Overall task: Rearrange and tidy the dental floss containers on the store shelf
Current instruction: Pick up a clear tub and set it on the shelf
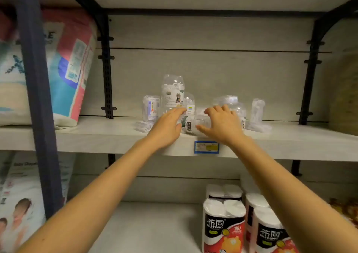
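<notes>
price tag (206,147) unreadable (blurred) | lying floss container (188,123) partly hidden

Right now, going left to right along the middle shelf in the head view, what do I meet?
Diaper pack → small upright floss container → tall cat-label container → toppled container → right hand → upright clear container at the far right.

We count eight clear floss containers (172,92) on the middle shelf (96,134) (blur and see-through plastic leave that number a little unsure): five look upright and three lie down. One blue price tag (206,147) is on the shelf's front edge. On the level below we count four toilet paper packs (222,227). At the left are two diaper packs (64,68), one per level. Two hands are in view, the left hand (166,128) and the right hand (222,126).
</notes>
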Available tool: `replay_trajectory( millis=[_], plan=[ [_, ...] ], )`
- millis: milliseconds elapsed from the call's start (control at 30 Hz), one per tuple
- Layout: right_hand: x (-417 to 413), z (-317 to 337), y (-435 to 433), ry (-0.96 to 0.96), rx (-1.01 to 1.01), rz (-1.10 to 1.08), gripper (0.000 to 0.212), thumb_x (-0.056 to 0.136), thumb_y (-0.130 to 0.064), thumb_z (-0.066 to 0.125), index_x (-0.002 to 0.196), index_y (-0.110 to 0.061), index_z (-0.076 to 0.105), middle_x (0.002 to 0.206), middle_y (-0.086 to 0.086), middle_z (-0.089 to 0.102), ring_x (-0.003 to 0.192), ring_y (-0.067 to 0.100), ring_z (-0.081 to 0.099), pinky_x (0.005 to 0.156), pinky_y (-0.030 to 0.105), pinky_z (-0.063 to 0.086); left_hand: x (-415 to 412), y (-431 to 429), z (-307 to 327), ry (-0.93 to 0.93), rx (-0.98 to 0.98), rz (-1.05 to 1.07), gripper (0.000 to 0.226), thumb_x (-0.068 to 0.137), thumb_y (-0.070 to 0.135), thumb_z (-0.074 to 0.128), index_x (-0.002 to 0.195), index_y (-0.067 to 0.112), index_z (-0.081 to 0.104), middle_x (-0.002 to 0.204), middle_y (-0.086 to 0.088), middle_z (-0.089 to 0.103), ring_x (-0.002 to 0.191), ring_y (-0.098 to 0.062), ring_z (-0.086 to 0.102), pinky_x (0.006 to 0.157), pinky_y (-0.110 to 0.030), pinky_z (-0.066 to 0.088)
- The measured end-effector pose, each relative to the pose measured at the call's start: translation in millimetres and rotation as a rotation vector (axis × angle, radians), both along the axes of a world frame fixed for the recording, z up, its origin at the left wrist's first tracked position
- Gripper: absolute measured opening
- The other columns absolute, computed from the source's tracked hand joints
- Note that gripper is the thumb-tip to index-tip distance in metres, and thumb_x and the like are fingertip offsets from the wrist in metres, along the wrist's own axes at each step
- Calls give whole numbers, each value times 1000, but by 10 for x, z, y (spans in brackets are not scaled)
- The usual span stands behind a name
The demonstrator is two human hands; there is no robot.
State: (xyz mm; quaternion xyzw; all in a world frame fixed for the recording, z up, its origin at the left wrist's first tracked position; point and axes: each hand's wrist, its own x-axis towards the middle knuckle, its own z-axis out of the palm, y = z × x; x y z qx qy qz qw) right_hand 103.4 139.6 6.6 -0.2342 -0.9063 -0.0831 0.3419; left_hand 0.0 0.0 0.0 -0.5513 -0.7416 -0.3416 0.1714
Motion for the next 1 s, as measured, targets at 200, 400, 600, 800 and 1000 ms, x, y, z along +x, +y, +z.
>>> replay_trajectory(
  millis=[200, 400, 600, 800, 1000],
  plan=[
    [-146, 71, 22, -127, 117, -110, 70, 71, -68, 54, 117, -16, 51, 121, 5, 57, 114, 25, 45, 94, 37, 32, -87, 102, 7, 12, 3, -4, 50, 91, 0, 43, 138, 14, 39, 144, -5, 42, 129, -23, 41, 107, -38, 36],
    [-136, 183, 63, -53, 83, -1, 66, 72, -58, 62, 121, -15, 49, 122, 6, 58, 111, 25, 49, 93, 37, 36, -116, 93, 57, 55, 11, -11, 51, 90, 3, 46, 139, 15, 38, 144, -4, 42, 129, -22, 40, 106, -30, 33],
    [226, 742, 90, -14, -496, 485, 67, 68, -40, 75, 126, -19, 48, 111, -3, 56, 91, 12, 59, 76, 26, 51, -68, -87, 201, 129, 24, -138, 78, 82, 23, 67, 146, 28, 23, 147, 5, 34, 125, 1, 31, 103, -17, 25],
    [468, 1051, 73, -226, -637, 652, 61, 58, -49, 70, 113, -27, 55, 114, -9, 60, 102, 7, 59, 82, 22, 46, 70, -209, 262, 84, 121, -296, 99, 72, 28, 76, 143, 45, 10, 140, 12, 33, 107, 1, 49, 96, -11, 40],
    [543, 1040, -73, -362, -580, 708, 59, 63, -53, 64, 117, -31, 56, 120, -12, 60, 110, 5, 57, 91, 25, 44, 193, -266, 186, 166, 180, -333, 93, 70, 32, 77, 142, 39, 17, 134, 10, 39, 99, -1, 51, 90, -8, 42]
  ],
)
